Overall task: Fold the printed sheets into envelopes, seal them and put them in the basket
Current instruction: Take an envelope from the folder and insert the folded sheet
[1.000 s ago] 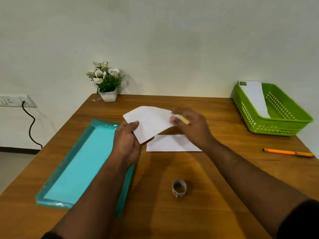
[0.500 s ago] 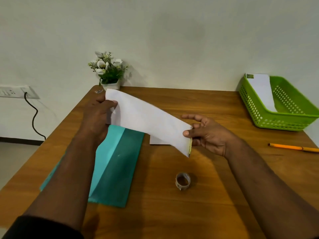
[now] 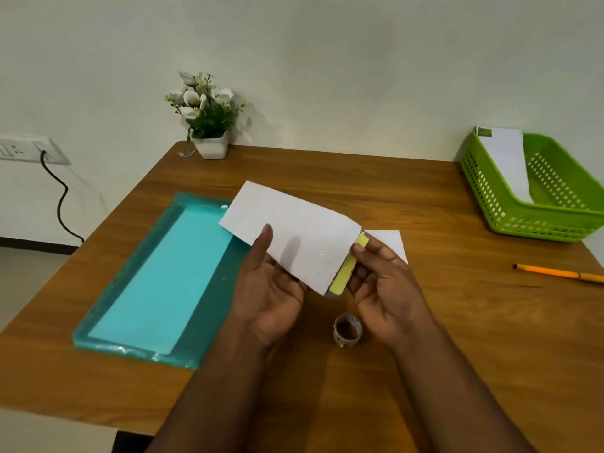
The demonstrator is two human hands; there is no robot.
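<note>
I hold a white envelope (image 3: pixel 294 230) above the middle of the table, its yellow strip (image 3: pixel 344 273) at the right end. My left hand (image 3: pixel 271 289) supports it from below, thumb on its face. My right hand (image 3: pixel 382 282) pinches the yellow strip end. A white folded sheet (image 3: pixel 389 240) lies on the table behind my right hand, mostly hidden. The green basket (image 3: pixel 496 204) stands at the far right with one white envelope (image 3: pixel 503 158) leaning inside.
A teal plastic folder (image 3: pixel 157 282) lies flat on the left of the wooden table (image 3: pixel 457 322). A small tape roll (image 3: pixel 347 330) stands below my hands. An orange pen (image 3: pixel 555 273) lies at the right. A flower pot (image 3: pixel 209 125) sits at the back edge.
The envelope has come down and nearer to me. My left hand moved from its upper left corner to underneath it. The teal folder now lies flat and closed.
</note>
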